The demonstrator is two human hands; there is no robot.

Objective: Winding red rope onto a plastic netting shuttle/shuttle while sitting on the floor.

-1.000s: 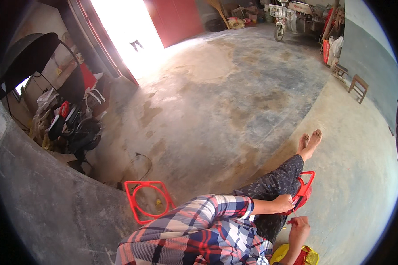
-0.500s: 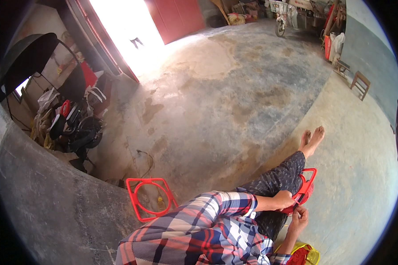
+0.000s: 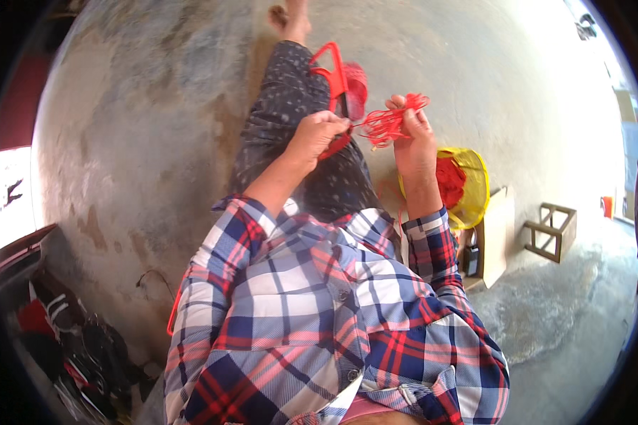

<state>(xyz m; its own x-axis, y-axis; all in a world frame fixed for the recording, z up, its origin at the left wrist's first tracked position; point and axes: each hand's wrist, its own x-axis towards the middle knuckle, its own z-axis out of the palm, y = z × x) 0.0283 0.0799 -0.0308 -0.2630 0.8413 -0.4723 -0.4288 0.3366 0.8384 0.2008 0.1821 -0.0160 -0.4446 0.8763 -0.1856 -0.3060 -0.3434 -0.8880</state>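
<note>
My right hand [image 3: 415,145] is closed around a loose bundle of thin red cord [image 3: 384,127], held up to the right of my lap. My left hand [image 3: 317,136] pinches the strands at the bundle's left end, thumb against fingers. Just beyond my left fingertips, a red plastic frame [image 3: 339,81] with a dark strip along it rests against my patterned trouser legs. Its lower part is partly hidden by my left hand. Behind the frame sits a red shoe-like thing [image 3: 356,85], partly covered.
Right of my right forearm stands a yellow-rimmed basket [image 3: 483,184] holding red material [image 3: 449,182]. Below it are an open cardboard box [image 3: 500,237] with a black object [image 3: 471,258] inside, and a wooden stool [image 3: 556,232]. Dark clutter [image 3: 85,354] lies at the lower left.
The view has swung to the right and down. My hands, earlier close together at the red frame, are now apart, and the red cord bundle shows in my right hand.
</note>
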